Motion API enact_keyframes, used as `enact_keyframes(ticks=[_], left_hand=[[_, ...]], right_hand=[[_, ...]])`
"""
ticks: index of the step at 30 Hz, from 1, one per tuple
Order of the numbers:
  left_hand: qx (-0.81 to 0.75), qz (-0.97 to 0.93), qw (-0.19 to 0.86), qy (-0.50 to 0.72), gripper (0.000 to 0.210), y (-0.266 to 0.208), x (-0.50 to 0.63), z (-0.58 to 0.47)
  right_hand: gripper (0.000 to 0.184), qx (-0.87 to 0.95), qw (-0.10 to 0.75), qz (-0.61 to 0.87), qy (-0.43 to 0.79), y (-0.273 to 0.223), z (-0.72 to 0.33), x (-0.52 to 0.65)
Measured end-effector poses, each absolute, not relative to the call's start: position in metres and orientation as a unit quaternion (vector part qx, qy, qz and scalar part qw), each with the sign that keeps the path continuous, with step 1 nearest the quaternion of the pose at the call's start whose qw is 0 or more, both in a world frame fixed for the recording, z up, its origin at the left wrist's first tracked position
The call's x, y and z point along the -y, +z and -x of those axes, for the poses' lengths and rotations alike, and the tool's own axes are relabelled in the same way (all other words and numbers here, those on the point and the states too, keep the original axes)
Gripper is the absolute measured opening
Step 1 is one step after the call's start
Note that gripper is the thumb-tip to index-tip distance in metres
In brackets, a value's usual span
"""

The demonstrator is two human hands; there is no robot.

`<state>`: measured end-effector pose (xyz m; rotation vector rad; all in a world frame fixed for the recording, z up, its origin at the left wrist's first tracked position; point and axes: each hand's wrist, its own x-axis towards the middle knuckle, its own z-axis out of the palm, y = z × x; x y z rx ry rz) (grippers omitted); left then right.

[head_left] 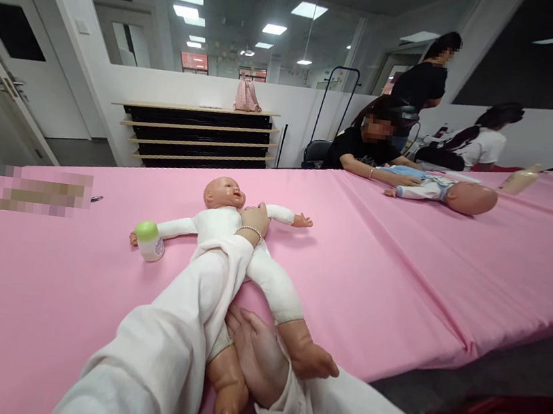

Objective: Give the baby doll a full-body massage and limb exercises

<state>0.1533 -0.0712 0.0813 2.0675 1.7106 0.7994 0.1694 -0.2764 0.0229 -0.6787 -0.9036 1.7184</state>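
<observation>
A baby doll (218,225) with a white cloth body lies on its back on the pink table cover (373,279), its head away from me and its arms spread. My left hand (255,219), a beaded bracelet at its wrist, rests on the side of the doll's chest near the armpit; its fingers are mostly hidden. Between the doll's legs is my right hand (256,352), open, with its fingers stretched out against the inside of one leg. A small bottle with a green cap (148,242) stands beside the doll's hand at the left.
Across the table a co-worker (364,147) leans over another doll (469,196) in blue and white clothes. A pale bottle (520,180) stands behind that doll. A blurred-out object (46,192) lies at the left. Shelves (199,134) with a pink backpack (248,95) line the wall.
</observation>
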Motion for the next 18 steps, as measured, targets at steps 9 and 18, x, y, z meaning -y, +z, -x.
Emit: enact_keyframes(ticks=[9, 18], left_hand=[[-0.602, -0.76, 0.138, 0.202, 0.034, 0.078, 0.069, -0.156], [-0.587, -0.79, 0.099, 0.149, 0.041, 0.086, 0.087, -0.138]], right_hand=[[0.046, 0.28, 0.557, 0.358, 0.695, 0.004, -0.163, 0.327], [0.056, 0.537, 0.393, 0.401, 0.63, -0.014, -0.219, 0.359]])
